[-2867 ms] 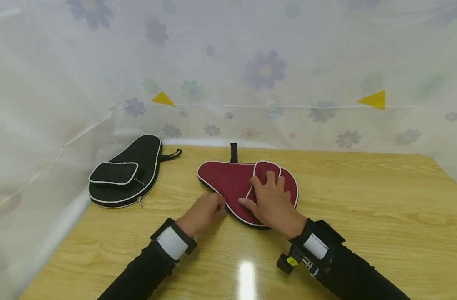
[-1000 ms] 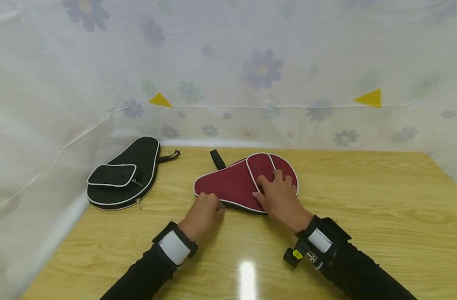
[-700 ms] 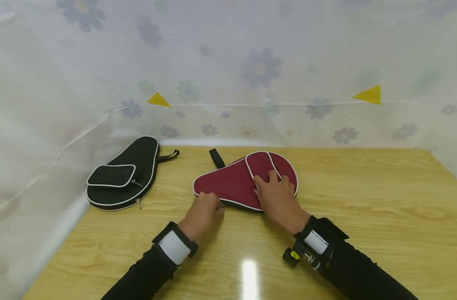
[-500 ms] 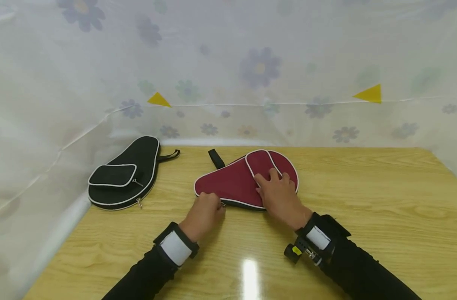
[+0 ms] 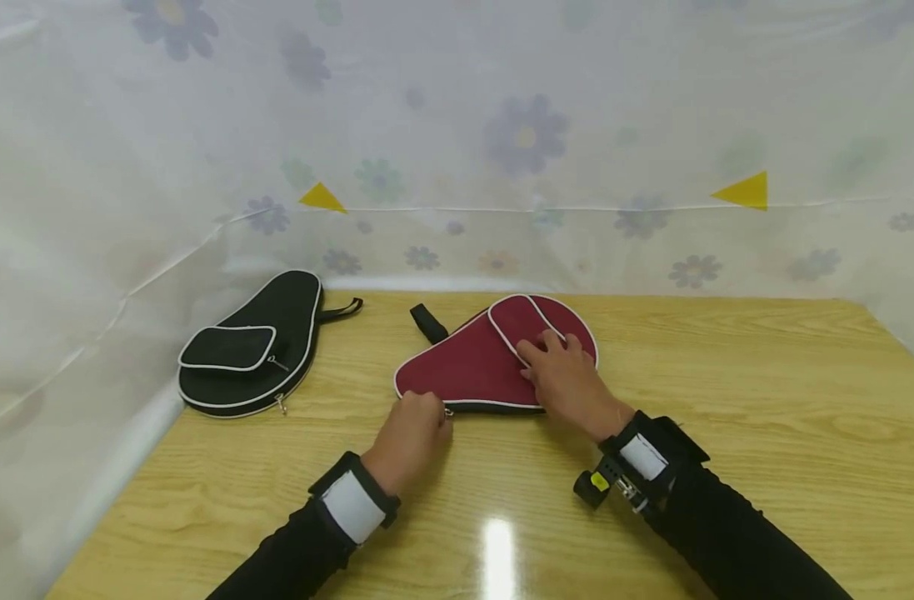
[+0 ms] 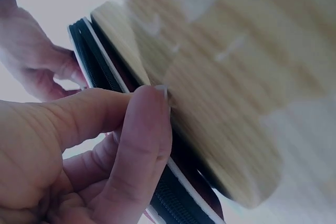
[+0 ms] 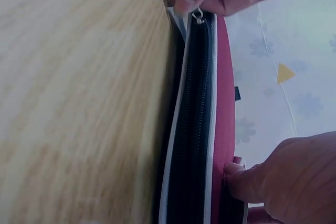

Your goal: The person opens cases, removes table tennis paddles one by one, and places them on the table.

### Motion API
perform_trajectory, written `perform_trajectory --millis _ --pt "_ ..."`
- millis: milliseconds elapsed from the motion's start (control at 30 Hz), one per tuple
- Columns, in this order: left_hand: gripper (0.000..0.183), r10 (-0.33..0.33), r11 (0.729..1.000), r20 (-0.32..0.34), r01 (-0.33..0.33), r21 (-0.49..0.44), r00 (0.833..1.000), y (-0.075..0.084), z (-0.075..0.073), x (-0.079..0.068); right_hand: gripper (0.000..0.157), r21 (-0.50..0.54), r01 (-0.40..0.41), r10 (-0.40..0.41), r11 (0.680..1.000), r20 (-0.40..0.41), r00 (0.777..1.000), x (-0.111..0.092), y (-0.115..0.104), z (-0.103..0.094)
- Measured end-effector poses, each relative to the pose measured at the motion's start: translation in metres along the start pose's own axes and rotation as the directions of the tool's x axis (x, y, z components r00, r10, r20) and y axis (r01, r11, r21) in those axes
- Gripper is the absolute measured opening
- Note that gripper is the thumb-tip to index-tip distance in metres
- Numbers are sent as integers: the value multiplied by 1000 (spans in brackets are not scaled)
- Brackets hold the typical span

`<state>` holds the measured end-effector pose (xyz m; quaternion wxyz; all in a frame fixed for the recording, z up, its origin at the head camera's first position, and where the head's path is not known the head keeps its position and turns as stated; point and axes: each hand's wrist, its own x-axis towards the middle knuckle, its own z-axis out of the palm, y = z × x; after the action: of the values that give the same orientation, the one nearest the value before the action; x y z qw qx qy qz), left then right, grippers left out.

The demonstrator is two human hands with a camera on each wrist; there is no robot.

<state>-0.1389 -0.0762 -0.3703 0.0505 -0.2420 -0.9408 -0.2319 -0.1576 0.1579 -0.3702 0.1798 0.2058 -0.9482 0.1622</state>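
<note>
A dark red table tennis paddle case (image 5: 457,367) with white piping lies at the middle of the table, its narrow end to the left. At its near edge my left hand (image 5: 407,442) pinches the small metal zipper pull (image 5: 448,413). In the right wrist view, the slider (image 7: 198,18) sits at the upper end of the long dark zipper (image 7: 197,87), whose teeth are meshed below it. My right hand (image 5: 569,379) holds the case by its raised front pocket (image 5: 515,319), fingers bent on top and thumb against the pocket's side (image 7: 227,192).
A black paddle case (image 5: 277,321) with white piping, a small pocket and a strap lies at the table's left back. The red case's black strap (image 5: 429,323) points backward. A pale flowered sheet (image 5: 442,125) with yellow triangles rises behind the wooden table (image 5: 726,417).
The red case has turned, its narrow end coming nearer and its round end going back, with the right hand moving along on it. The left hand keeps nearly the same spot.
</note>
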Motion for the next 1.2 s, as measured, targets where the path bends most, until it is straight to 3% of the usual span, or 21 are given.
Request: perform_trajectory --millis 300,567,700,800,933,1067,1200 --pt "38 41 994 -29 -38 101 999 7 5 -10 8 -17 31 -30 999 55 998 11 11 -4" --pt "30 66 985 -46 -58 162 997 13 3 -24 11 -10 32 -31 999 25 999 18 22 -2" --pt "33 79 988 -39 -73 137 996 13 1 -27 9 -21 -41 41 999 31 999 17 21 -1" --pt "33 75 991 -20 -72 115 997 13 2 -27 8 -41 -164 165 986 14 986 13 7 2" --pt "32 59 992 2 -58 113 998 15 5 -26 36 -72 -283 279 956 -59 958 10 -28 8" --pt "28 54 993 26 -56 102 998 22 10 -23 61 -75 -315 315 946 -9 949 14 -65 13" --pt "25 94 988 27 -97 122 995 31 14 -21 74 -149 -333 340 931 26 940 20 -85 18"
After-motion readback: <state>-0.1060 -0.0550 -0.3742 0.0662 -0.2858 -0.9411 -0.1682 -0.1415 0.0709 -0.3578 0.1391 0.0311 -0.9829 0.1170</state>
